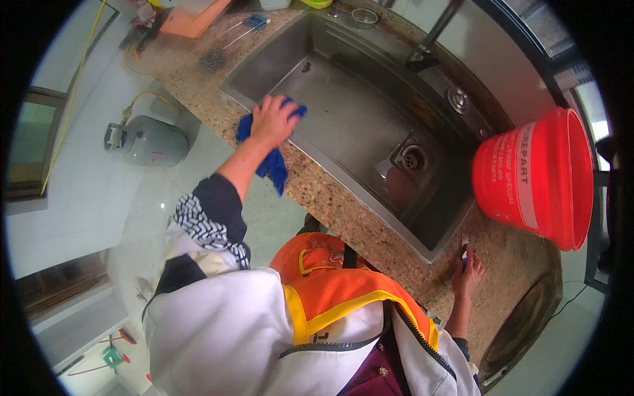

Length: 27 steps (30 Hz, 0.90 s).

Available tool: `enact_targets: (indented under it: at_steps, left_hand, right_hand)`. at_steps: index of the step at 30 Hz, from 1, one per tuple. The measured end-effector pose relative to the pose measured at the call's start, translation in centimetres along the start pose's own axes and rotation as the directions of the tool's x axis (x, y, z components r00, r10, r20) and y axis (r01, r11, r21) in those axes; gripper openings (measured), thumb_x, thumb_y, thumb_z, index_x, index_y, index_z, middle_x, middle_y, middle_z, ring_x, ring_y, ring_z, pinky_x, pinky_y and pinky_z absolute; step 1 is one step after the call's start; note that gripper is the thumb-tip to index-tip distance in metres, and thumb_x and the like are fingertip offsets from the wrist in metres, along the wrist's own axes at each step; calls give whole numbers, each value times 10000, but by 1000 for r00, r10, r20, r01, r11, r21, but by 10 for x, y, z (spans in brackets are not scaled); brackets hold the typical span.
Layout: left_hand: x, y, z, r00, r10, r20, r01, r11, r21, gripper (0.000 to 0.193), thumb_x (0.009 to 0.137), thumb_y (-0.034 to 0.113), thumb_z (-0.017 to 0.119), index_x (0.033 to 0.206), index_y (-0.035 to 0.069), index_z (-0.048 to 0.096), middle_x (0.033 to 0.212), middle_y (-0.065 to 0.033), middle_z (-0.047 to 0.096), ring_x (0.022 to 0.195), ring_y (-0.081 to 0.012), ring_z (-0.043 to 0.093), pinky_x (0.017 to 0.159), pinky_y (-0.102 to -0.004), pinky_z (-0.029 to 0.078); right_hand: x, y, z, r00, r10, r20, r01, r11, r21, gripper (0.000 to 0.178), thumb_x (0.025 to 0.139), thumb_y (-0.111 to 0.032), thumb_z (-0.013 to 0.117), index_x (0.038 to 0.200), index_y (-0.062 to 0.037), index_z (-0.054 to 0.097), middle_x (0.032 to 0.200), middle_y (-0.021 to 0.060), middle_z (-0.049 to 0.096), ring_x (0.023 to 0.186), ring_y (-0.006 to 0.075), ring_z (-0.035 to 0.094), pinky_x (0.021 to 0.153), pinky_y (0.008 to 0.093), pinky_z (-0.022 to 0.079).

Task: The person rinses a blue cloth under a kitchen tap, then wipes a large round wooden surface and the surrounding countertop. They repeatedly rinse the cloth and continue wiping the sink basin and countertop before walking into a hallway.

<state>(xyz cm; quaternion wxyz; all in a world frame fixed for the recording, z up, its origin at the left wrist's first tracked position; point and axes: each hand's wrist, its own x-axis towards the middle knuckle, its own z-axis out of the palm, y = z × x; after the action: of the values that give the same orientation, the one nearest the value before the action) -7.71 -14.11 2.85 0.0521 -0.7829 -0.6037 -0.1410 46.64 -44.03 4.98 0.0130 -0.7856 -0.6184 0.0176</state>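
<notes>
My left hand point(272, 124) presses a blue cloth point(273, 165) onto the front rim of the sink, with the cloth hanging down over the counter's edge. Farther right, my right hand point(468, 272) is closed around a small tool point(465, 253) with a dark handle and a short, flat metal end. That tool rests on the speckled stone counter point(343, 204), just off the sink's right corner. Between my hands lies the steel sink point(330, 92), with a drain point(412, 158) and a little dark debris point(306, 66) on its floor.
A large red bucket point(538, 178) stands to the right of the sink. The faucet point(422, 58) rises behind the basin. A wire scrubber point(212, 59) and a blue-headed brush point(256, 22) lie at far left. A gas cylinder point(155, 140) is on the floor. A round dark lid point(522, 323) sits near right.
</notes>
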Motion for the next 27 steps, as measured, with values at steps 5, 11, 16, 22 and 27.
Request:
enact_targets:
  at_steps: [5,11,16,22,27]
  left_hand:
    - [50,-81,-16,916,-186,-356,180,982,-49,244,825,301,630,993,125,635,957,-131,608,893,-336,564,773,-463,446]
    - [-9,-93,-12,638,-770,15,761,633,141,399,867,236,545,1260,196,491,1308,-177,435,1173,-394,403,883,-548,409]
    - [-16,-72,1,913,-396,-100,385,916,-116,315,824,224,636,1107,86,612,1101,-188,579,1040,-376,506,902,-430,419]
    - [16,-123,-15,931,-359,-62,344,922,-178,326,826,288,649,1063,64,632,1057,-189,603,981,-374,536,867,-440,437]
    - [32,-154,-4,975,-170,-140,158,983,-92,293,807,274,659,1026,80,640,1016,-166,596,942,-357,541,821,-429,450]
  right_hand:
    - [29,-62,-36,995,91,30,-96,948,303,540,848,-105,598,1363,-149,443,1187,155,547,1090,306,506,930,411,414]
    - [128,-152,-32,976,-17,219,-160,625,764,494,898,-80,552,1374,-110,423,1238,171,561,1074,219,567,875,322,459]
    - [297,-223,-12,1000,14,21,-25,448,894,583,919,-173,569,1439,-129,309,1357,169,454,1054,192,545,777,299,486]
    - [397,-290,-18,984,177,23,-126,598,791,429,906,-274,587,1286,-96,499,1038,119,633,817,186,596,680,302,481]
    - [365,-324,-9,980,-7,-199,138,746,651,325,844,-147,612,1157,-83,549,896,174,622,864,352,575,765,412,463]
